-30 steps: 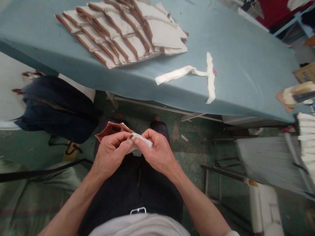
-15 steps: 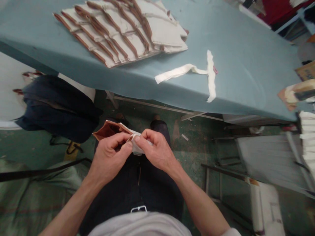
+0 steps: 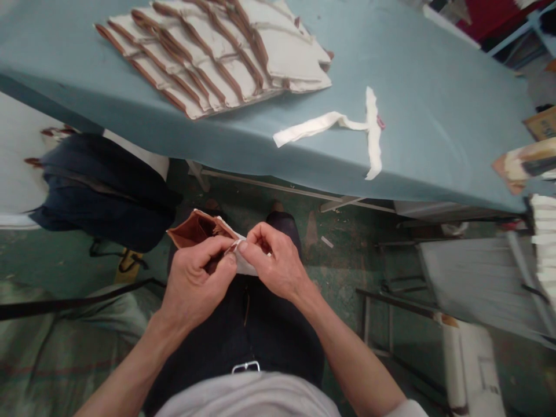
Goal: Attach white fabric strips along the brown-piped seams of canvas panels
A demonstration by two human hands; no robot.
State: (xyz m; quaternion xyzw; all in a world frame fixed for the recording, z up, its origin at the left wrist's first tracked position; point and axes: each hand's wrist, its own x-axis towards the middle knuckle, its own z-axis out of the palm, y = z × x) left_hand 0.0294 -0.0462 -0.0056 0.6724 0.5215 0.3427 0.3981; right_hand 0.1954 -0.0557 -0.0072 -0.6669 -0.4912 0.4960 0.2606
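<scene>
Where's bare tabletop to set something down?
Widest patch: the blue tabletop between the white strips and the tan object at far right. Another lies left of the brown-edged stack. Crowded: upper middle, under that stack; the strips take the front, right of it.

Pale grey shirt (image 3: 247, 399), dark trousers (image 3: 273, 333), silvery open-framed belt buckle (image 3: 245, 366).

Brown-lined pouch (image 3: 191, 230) in left grip (image 3: 195, 281)

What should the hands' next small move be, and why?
Probably steady the pouch with the left hand and gently ease its edge outward with the right hand, since both pinch it close together there.
</scene>
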